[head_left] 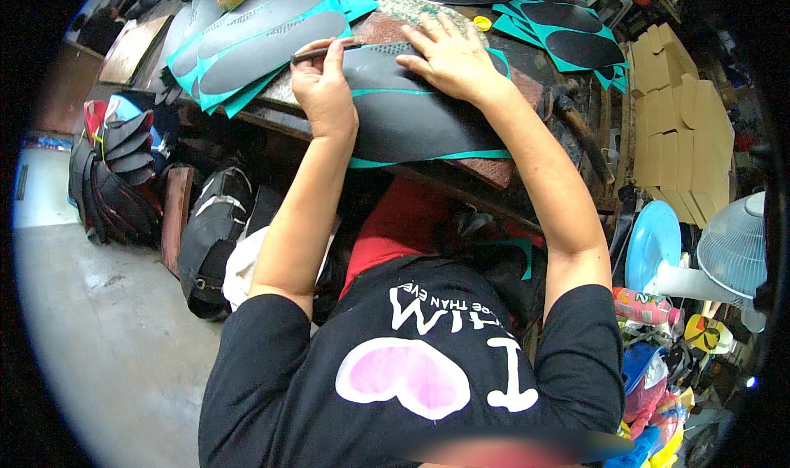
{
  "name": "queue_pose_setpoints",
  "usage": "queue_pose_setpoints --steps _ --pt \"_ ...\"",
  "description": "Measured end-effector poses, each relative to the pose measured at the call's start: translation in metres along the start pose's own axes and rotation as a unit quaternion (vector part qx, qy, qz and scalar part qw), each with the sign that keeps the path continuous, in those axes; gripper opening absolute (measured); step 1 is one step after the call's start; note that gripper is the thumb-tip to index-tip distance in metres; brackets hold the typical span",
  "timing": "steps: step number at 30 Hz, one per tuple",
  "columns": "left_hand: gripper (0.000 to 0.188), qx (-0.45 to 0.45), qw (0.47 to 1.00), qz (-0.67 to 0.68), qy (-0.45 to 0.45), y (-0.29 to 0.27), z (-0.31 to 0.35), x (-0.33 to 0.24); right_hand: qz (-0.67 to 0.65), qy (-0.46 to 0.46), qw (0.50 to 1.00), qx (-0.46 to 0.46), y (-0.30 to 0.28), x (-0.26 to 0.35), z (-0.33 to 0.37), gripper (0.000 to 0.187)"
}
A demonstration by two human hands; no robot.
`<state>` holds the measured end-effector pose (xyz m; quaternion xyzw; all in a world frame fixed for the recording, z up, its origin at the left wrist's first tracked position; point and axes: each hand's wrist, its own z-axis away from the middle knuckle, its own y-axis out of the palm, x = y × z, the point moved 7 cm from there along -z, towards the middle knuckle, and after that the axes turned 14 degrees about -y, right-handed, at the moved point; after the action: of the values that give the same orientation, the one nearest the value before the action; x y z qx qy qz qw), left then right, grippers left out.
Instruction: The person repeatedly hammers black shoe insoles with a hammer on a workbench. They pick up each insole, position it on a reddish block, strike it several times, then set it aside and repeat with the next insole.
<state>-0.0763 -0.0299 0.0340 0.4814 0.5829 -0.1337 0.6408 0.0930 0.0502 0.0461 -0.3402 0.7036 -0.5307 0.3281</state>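
Lying on a reddish board (492, 174) at the near edge of the desk (280, 122), a black sheet with teal margins (420, 126) was framed between the two forearms, its long axis set from side to side and its oval shapes ranged one behind the other. Its far part was covered by the right hand (454, 63), which was laid palm down with the fingers spread – nothing was grasped by it, and how hard it was pressed could not be told. By the left hand (321, 93) a dark slim tool (304, 56) was gripped between thumb and fingers, just beside the sheet's far left corner. The tool was pointed rightward, roughly along the sheet's long axis; whether its tip was touching the sheet could not be made out. Of the two hands, the right was placed over the sheet itself, while the left was held at its border. More teal-and-black sheets (271, 65) were piled to the left – and a hammer (586, 139) was seen to the right, near the board.
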Motion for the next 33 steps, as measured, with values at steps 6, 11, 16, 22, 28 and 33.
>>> queue_pose_setpoints --steps 6,11,16,22,28,33 --pt "0.007 0.039 0.992 -0.115 0.019 0.030 -0.033 -0.002 -0.094 -0.010 0.995 0.028 -0.025 -0.003 0.075 0.069" --pt "0.015 0.242 0.897 -0.303 0.212 0.138 -0.058 0.018 -0.057 0.027 0.998 -0.023 -0.018 -0.010 0.095 0.072" --pt "0.019 0.323 0.818 -0.460 0.121 0.217 -0.074 0.101 -0.048 0.045 0.997 -0.027 -0.009 -0.012 0.095 0.071" --pt "0.016 0.312 0.735 -0.589 0.123 0.228 -0.082 0.135 -0.065 0.050 0.996 -0.024 -0.015 -0.011 0.096 0.068" --pt "0.018 0.240 0.865 -0.431 0.089 0.207 -0.090 0.093 -0.060 0.052 0.996 -0.033 -0.012 -0.012 0.096 0.068" --pt "0.021 0.187 0.940 -0.281 0.055 0.109 -0.093 0.016 -0.065 0.070 0.991 -0.090 -0.012 -0.016 0.101 0.065"
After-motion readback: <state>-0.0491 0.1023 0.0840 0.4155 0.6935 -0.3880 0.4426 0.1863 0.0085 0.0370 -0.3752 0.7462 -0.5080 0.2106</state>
